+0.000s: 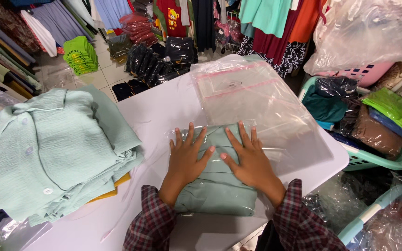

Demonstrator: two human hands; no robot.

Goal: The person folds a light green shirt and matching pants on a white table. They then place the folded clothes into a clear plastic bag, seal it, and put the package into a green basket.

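On white table (159, 109), left hand (185, 158), right hand (250, 160) flat, fingers spread, gripping nothing, pressing bagged green shirt (215, 186), shirt stack (47, 153) left, empty bags (252, 97) beyond

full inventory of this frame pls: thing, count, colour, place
Bagged shirt: 1, mint green, folded in clear bag, table front centre.
Empty bags: stack, clear with pink strips, behind it.
Folded shirts: pile, mint green, table left.
Table: 1, white.
Basket: 1, teal, right, holds packed garments.
Second basket: 1, teal, lower right.
Hanging clothes: several, mixed colours, top.
Packed dark garments: several, on floor.
Left hand: flat on bagged shirt.
Right hand: flat on bagged shirt.
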